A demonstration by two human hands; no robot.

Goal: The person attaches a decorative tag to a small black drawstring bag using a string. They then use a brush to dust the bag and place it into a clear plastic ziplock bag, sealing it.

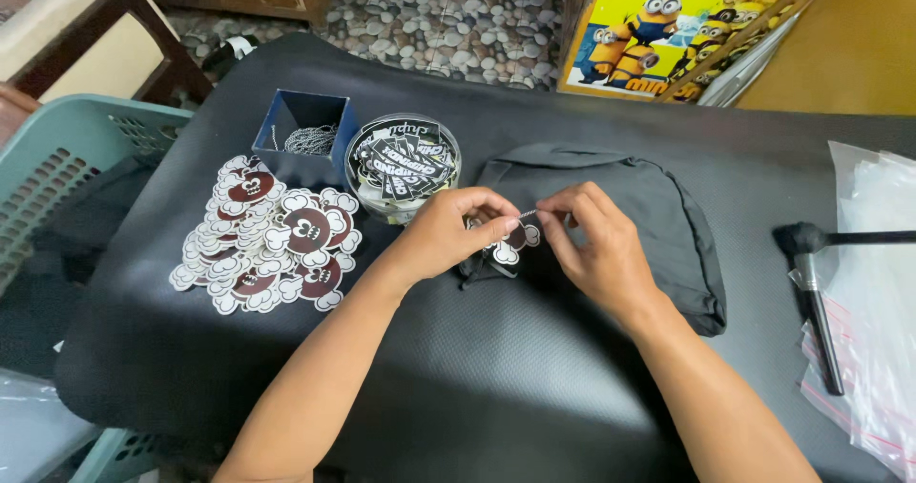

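1. The left hand [448,230] is curled, thumb and forefinger pinched on one end of a thin ball chain [527,215].
2. The right hand [592,240] is likewise curled, its fingertips pinched on the chain's other end; the two hands nearly touch.
3. Under the fingertips hangs a die-cut tag [510,244], white and maroon, over a folded black garment [658,225] lying beneath both hands.
4. Left of the left hand lies a pile of matching tags [272,240]; beyond it stand a blue box of chains [305,135] and a clear round tub of black labels [401,163].
5. Well right of the right hand lies a black brush [816,292] beside clear plastic bags [873,330].
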